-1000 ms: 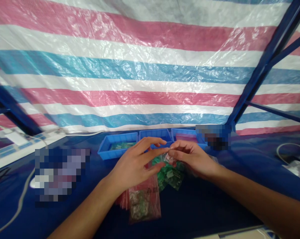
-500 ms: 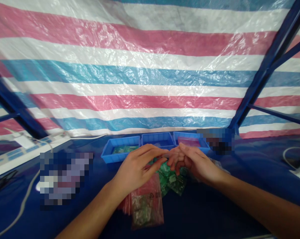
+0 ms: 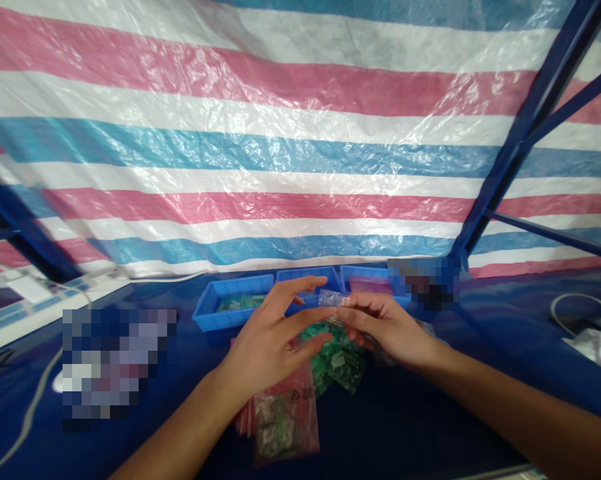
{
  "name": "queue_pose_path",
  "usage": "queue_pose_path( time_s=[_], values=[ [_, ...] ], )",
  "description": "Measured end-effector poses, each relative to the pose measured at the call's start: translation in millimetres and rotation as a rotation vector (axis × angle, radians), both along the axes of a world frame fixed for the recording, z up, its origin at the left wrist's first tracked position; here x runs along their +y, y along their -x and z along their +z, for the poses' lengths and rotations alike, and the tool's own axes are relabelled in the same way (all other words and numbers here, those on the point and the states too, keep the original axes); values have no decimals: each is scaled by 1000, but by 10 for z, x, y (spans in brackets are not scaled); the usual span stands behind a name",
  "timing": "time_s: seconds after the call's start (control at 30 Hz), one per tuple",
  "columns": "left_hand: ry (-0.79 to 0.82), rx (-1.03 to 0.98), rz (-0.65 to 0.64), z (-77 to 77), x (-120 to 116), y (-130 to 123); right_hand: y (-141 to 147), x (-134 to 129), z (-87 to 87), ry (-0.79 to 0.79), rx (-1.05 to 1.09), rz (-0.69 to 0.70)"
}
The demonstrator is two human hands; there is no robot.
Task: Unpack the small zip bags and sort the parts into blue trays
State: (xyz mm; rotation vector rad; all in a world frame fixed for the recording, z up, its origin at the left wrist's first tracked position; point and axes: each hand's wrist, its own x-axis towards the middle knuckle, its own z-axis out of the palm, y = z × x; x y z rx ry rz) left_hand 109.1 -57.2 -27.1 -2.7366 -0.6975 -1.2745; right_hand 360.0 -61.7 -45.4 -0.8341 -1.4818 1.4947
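Left hand (image 3: 275,333): one; its fingers were spread, forefinger reaching the right fingertips; contact with the clear bag (image 3: 333,298) could not be told.
Right hand (image 3: 393,327): one; thumb and forefinger pinched the bag.
Clear bag: one, between the hands, above the green packets (image 3: 338,363).
Green packets: several, overlapping, uncountable, near side of the bins (image 3: 308,275).
Bins: three, in a far row; the left held green pieces, the right something red.
Red bag (image 3: 286,423): one on top, near left; others showed beneath, number unclear.
Print: one dark triangular mark; the lettering beside it was too blurred to read.
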Motion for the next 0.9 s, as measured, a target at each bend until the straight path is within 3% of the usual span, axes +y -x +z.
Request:
queue_pose_path(
  time_s=[0.23, 0.37, 0.47, 0.67, 0.9],
  values=[
    [-32, -26, -48, 50, 7, 2, 10, -15, 40, -45, -8, -4],
    [33, -88, -48, 37, -26, -33, 26, -23, 21, -201, 29, -141],
    [68, -82, 2, 35, -53, -53, 24, -16, -18, -317, 12, -124],
    [106, -45, -49, 69, -68, -45, 25, 17, -66, -159, 45, -99],
    [-33, 57, -31, 55, -46, -36, 6, 23, -20, -35, 153, -32]
  ],
)
